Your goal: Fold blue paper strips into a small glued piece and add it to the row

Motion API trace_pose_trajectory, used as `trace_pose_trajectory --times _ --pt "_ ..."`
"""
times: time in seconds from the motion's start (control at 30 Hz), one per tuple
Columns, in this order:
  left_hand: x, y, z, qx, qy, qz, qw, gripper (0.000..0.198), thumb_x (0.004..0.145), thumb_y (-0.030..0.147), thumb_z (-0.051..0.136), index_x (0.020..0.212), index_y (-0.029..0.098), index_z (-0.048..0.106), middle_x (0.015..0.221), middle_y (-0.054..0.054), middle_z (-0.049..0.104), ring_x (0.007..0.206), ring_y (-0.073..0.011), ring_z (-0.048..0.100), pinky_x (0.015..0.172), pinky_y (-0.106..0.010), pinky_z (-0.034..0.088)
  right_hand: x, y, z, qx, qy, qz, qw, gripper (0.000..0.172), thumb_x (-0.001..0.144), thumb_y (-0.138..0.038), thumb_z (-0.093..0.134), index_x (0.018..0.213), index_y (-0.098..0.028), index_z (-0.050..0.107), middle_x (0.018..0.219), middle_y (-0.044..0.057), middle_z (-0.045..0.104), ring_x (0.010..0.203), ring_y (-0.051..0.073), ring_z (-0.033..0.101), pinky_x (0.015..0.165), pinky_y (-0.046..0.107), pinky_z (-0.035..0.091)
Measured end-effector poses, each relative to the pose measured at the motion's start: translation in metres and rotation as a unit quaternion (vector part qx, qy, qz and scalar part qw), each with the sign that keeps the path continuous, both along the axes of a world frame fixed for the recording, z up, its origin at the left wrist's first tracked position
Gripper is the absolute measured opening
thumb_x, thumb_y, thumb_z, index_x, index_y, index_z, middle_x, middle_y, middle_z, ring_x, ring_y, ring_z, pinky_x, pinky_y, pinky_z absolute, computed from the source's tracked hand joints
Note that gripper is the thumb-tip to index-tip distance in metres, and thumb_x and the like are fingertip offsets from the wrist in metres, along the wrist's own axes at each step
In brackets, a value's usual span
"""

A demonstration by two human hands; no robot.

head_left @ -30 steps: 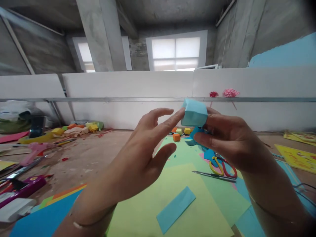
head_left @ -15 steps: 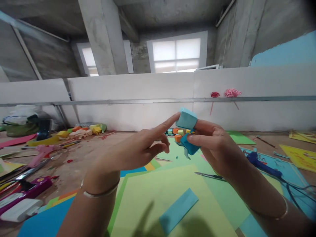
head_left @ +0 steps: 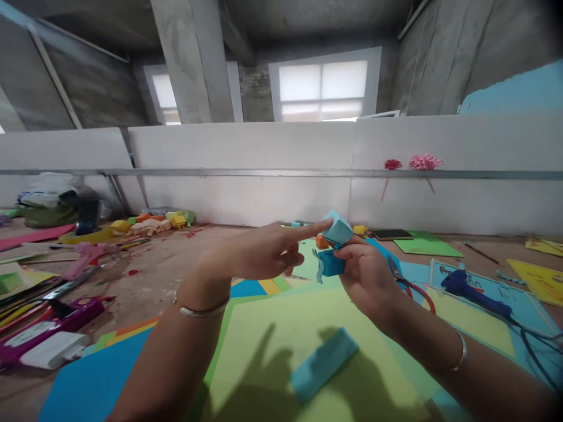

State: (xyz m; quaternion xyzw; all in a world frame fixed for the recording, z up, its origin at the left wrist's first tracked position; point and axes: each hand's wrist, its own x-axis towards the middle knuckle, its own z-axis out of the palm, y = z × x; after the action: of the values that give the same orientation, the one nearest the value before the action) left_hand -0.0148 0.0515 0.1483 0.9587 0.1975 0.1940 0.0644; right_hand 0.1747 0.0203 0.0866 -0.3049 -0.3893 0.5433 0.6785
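Observation:
My right hand (head_left: pixel 369 269) pinches a small paper figure made of a light blue paper cube (head_left: pixel 338 228) above a darker blue paper cube (head_left: pixel 331 263). A wavy grey-blue paper strip (head_left: pixel 319 266) hangs from the lower cube's left side. My left hand (head_left: pixel 264 252) holds nothing; its index finger stretches out to touch the upper cube's left side, and its other fingers curl loosely. Below both hands, a light blue paper strip (head_left: pixel 324 366) lies on a pale yellow-green sheet (head_left: pixel 250 340).
Scissors (head_left: pixel 411 285) and a dark blue glue gun (head_left: pixel 477 296) with a cable lie right. At left are a pink glue gun (head_left: pixel 83 261), a purple power strip (head_left: pixel 57 325) and a white plug (head_left: pixel 55 350). Small paper blocks (head_left: pixel 149 224) sit farther back, before a white partition (head_left: pixel 241 199).
The paper figure has turned and dropped slightly in my right hand, its strip now at the left. My left index finger stays against the upper cube. The view has shifted a little, revealing the scissors.

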Motion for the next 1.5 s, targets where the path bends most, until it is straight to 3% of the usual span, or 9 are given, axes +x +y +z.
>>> trace_pose_trajectory --times 0.3,0.47,0.67,0.87,0.97,1.1,1.27,1.37,1.5 --pt "0.006 0.001 -0.003 0.024 -0.002 0.026 0.999 0.051 0.084 0.030 0.058 0.136 0.030 0.055 0.063 0.005 0.069 0.048 -0.0131 0.054 0.056 -0.024 0.040 -0.005 0.005 -0.002 -0.048 0.018 -0.005 0.999 0.036 0.046 -0.007 0.057 0.077 -0.021 0.067 0.074 0.000 0.063 0.068 0.016 0.051 0.056 0.028 0.039" --pt "0.017 0.004 0.001 0.015 -0.026 0.127 0.991 0.024 0.082 0.042 0.065 0.092 0.023 0.077 0.061 0.000 0.067 0.052 -0.0142 0.055 0.051 -0.024 0.036 -0.011 0.007 -0.016 -0.063 -0.016 0.033 0.997 0.024 0.047 -0.008 0.059 0.068 -0.018 0.066 0.067 0.000 0.061 0.059 0.013 0.047 0.050 0.027 0.036" --pt "0.033 0.029 -0.010 -0.015 -0.051 0.193 0.980 0.017 0.071 0.033 0.075 0.083 0.020 0.070 0.080 -0.003 0.071 0.077 -0.0206 0.064 0.058 -0.026 0.042 -0.012 0.017 -0.029 -0.050 -0.054 0.028 0.997 0.028 0.045 -0.009 0.062 0.072 -0.016 0.067 0.069 -0.001 0.061 0.057 0.011 0.048 0.048 0.026 0.035" --pt "0.053 0.063 -0.049 -0.190 -0.117 0.173 0.959 0.022 0.068 0.022 0.076 0.083 0.017 0.061 0.081 -0.002 0.065 0.073 -0.0159 0.062 0.057 -0.024 0.046 0.010 0.036 -0.051 -0.035 -0.131 -0.021 0.991 0.030 0.048 -0.013 0.061 0.078 -0.016 0.067 0.076 0.002 0.065 0.063 0.014 0.052 0.054 0.028 0.039" --pt "0.054 0.070 -0.079 -0.366 -0.205 0.165 0.893 0.031 0.066 0.020 0.081 0.089 0.015 0.060 0.086 -0.005 0.064 0.069 -0.0152 0.063 0.059 -0.029 0.053 0.029 0.036 -0.069 -0.029 -0.221 -0.071 0.972 0.032 0.056 -0.017 0.064 0.088 -0.019 0.064 0.106 0.008 0.068 0.095 0.024 0.062 0.077 0.036 0.049" --pt "0.041 0.064 -0.117 -0.509 -0.285 0.120 0.803 0.056 0.056 0.022 0.090 0.104 0.014 0.063 0.091 -0.008 0.067 0.077 -0.0188 0.066 0.071 -0.037 0.056 0.048 0.025 -0.095 0.017 -0.436 -0.103 0.894 0.046 0.072 -0.037 0.067 0.115 -0.024 0.058 0.136 0.011 0.056 0.127 0.031 0.049 0.104 0.051 0.040" --pt "0.031 0.059 -0.153 -0.554 -0.351 0.073 0.752 0.058 0.058 0.025 0.089 0.112 0.017 0.067 0.099 -0.008 0.070 0.083 -0.0185 0.067 0.075 -0.033 0.054 0.047 0.023 -0.110 0.055 -0.602 -0.114 0.788 0.074 0.070 -0.041 0.073 0.135 -0.015 0.047 0.142 0.019 0.049 0.132 0.036 0.044 0.107 0.054 0.038" --pt "0.032 0.060 -0.165 -0.577 -0.379 0.093 0.717 0.059 0.058 0.023 0.089 0.112 0.018 0.067 0.096 -0.007 0.072 0.082 -0.0196 0.067 0.072 -0.032 0.054 0.045 0.027 -0.111 0.014 -0.600 -0.125 0.790 0.068 0.073 -0.033 0.072 0.134 -0.016 0.047 0.135 0.017 0.056 0.125 0.033 0.052 0.100 0.051 0.045" --pt "0.032 0.062 -0.171 -0.574 -0.399 0.088 0.710 0.057 0.056 0.019 0.088 0.110 0.018 0.069 0.092 -0.006 0.073 0.082 -0.0186 0.067 0.074 -0.032 0.053 0.048 0.031 -0.110 -0.016 -0.570 -0.098 0.816 0.046 0.073 -0.026 0.071 0.117 -0.018 0.058 0.114 0.011 0.068 0.102 0.026 0.065 0.087 0.043 0.052"
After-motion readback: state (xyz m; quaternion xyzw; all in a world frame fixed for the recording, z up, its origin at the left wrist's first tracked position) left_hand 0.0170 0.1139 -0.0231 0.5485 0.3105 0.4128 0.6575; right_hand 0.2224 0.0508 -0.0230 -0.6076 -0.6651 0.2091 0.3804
